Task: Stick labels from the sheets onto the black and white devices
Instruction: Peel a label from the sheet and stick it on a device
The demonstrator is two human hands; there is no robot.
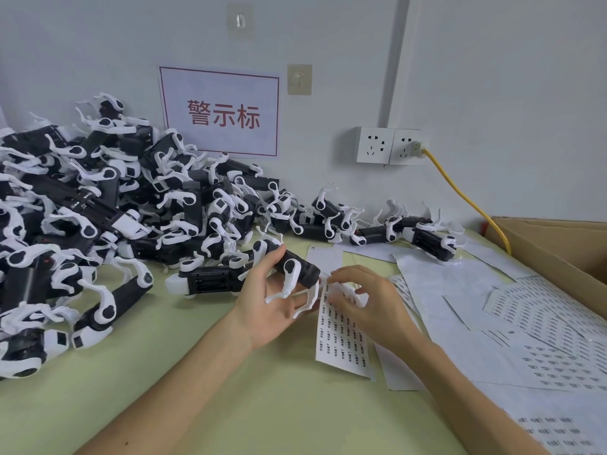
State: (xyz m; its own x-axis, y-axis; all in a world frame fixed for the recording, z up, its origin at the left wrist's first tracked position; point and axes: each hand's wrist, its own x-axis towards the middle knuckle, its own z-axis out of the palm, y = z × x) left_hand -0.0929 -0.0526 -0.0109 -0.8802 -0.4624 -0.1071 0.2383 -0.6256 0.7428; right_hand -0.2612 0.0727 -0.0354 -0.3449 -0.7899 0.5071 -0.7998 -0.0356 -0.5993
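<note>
My left hand holds a black and white device just above the table, its white legs hanging over my fingers. My right hand hovers over a label sheet with its fingertips at the sheet's top edge, close to the device; blur hides whether a label is pinched. A big pile of the same devices fills the left of the table. A few more devices lie by the wall on the right.
More label sheets and blank backing paper spread over the right side of the green table. An open cardboard box stands at the right edge. A yellow cable runs from the wall socket.
</note>
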